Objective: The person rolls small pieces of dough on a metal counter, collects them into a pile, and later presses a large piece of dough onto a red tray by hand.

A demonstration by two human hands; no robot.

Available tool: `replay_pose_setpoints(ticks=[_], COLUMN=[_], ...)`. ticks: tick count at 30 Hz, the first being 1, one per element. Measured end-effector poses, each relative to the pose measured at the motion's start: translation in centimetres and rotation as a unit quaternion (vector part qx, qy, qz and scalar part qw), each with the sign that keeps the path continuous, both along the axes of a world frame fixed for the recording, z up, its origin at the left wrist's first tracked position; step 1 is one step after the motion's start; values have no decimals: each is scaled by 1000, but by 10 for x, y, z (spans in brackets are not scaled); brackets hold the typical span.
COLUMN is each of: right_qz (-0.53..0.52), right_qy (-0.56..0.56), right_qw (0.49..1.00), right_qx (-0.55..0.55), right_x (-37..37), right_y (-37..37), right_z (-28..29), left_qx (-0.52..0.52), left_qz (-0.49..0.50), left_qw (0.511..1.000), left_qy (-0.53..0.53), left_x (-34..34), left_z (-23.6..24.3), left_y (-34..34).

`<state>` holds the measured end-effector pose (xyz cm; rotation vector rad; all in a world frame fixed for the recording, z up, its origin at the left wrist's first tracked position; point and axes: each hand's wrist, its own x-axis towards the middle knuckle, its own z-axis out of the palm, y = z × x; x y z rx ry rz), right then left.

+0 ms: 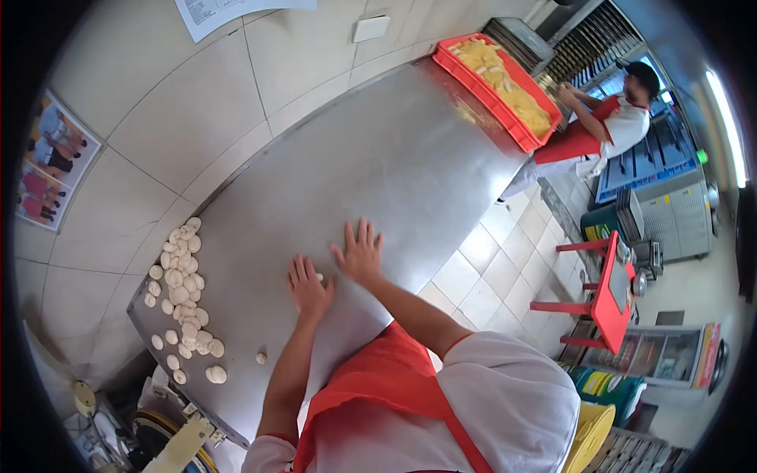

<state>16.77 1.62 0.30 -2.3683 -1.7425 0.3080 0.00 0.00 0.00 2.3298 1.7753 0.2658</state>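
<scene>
My left hand (pixel 311 293) lies palm down on the steel table (pixel 378 142), its fingers stretched forward. A small pale lump of dough (pixel 319 277) shows at the inner side of this hand, partly hidden by it. To the right and slightly farther off, my right hand (pixel 361 256) is palm down with its fingers spread. I cannot tell whether anything lies under either palm. Many round, flattened dough pieces (pixel 180 293) are heaped along the table's left end. One small dough lump (pixel 261 358) sits alone, left of my left forearm.
A red tray (pixel 505 102) of yellow crumbs and pale pieces stands at the table's far right end. Beyond it a co-worker (pixel 603 126) in a red apron stands with hands near the tray. A tiled wall (pixel 158 158) borders the table. A red stool (pixel 607 299) stands on the right.
</scene>
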Motion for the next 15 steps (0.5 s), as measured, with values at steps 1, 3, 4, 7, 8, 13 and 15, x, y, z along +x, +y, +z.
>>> replay_pose_setpoints(ticks=[1,3,4,7,8,13,15], right_qz=[4,40,47,-147,-235,-367,-189], right_qy=[11,20,53,374,478,902,931], right_qw=[1000,999,997,916,846,202,123], right_qx=[-3,6,15,-21,-32,107,285], right_x=[-20,-2,26,27,30,157,239], right_y=[-17,-152,-167,-183,-179,-73,-20], right_z=[3,-6,-22,-45,-40,44,116], left_qx=[20,-122,-158,-362,-337,8,6], left_qz=[-18,85,124,85,23,-188,-92], left_qw=[1000,982,962,863,858,921,978], left_qy=[6,-113,-186,-341,-387,-341,-187], left_x=[-23,-28,-12,2,18,45,3], left_z=[8,-42,-51,16,30,69,56], left_y=[1,-89,-81,-62,-72,-33,26])
